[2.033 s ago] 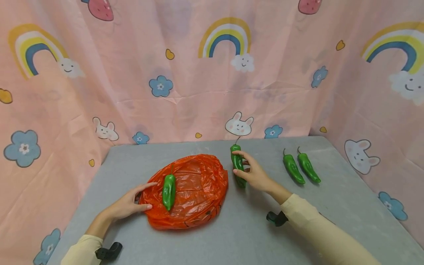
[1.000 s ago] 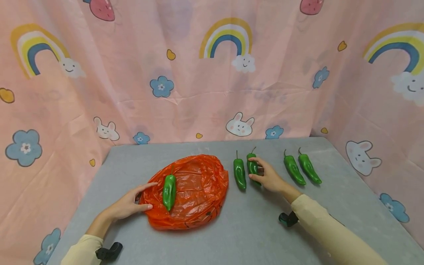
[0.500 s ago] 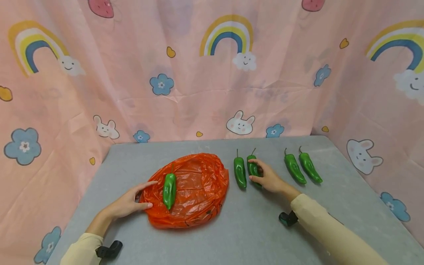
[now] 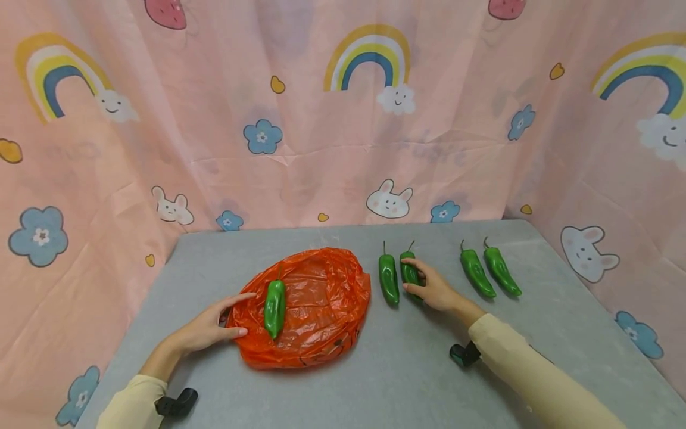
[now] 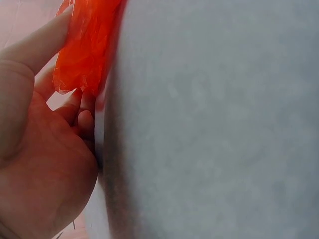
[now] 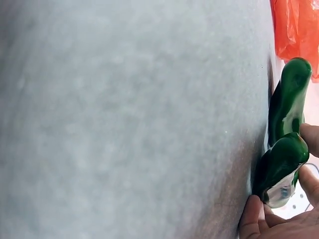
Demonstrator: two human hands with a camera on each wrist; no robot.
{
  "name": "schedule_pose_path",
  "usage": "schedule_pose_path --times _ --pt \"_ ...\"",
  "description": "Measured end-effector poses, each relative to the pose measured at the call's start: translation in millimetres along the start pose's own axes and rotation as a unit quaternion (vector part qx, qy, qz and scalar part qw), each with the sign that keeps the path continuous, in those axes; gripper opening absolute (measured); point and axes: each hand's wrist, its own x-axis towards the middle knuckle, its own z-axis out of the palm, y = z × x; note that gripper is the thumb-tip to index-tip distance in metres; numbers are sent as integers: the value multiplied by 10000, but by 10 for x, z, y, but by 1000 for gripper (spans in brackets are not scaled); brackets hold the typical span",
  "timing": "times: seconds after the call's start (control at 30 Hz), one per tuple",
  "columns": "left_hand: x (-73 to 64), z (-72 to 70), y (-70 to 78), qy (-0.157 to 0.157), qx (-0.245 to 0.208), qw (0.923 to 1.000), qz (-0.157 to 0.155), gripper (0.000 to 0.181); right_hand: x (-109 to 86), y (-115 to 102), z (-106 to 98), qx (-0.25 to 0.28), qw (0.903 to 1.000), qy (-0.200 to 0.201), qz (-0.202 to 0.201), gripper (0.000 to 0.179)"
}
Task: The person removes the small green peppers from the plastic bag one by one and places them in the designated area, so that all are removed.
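In the head view my right hand holds a green chili pepper on the grey table, fingers at its upper part and thumb lower down. Just left of it lies another green chili pepper. The right wrist view shows the held pepper close to the table between thumb and fingers. My left hand holds the left edge of a crumpled red plastic bag, thumb and fingers spread along it. A third green chili pepper lies on the bag.
Two more green chili peppers lie side by side at the right of the table. Pink printed cloth hangs behind the table and along both sides.
Two seconds ago my right hand held a pepper overlapping the one beside the bag. It has since moved right, and the two now lie side by side. My left hand has stayed put.
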Motion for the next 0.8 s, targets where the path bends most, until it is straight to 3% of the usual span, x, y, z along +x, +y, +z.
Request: schedule_pose_path --times 0.27,0.8 --pt "-8 6 6 -25 -60 10000 -38 69 18 -39 20 30 9987 -49 498 58" --pt "-7 12 -13 39 8 10000 -27 69 11 -56 -62 111 9952 74 967 64"
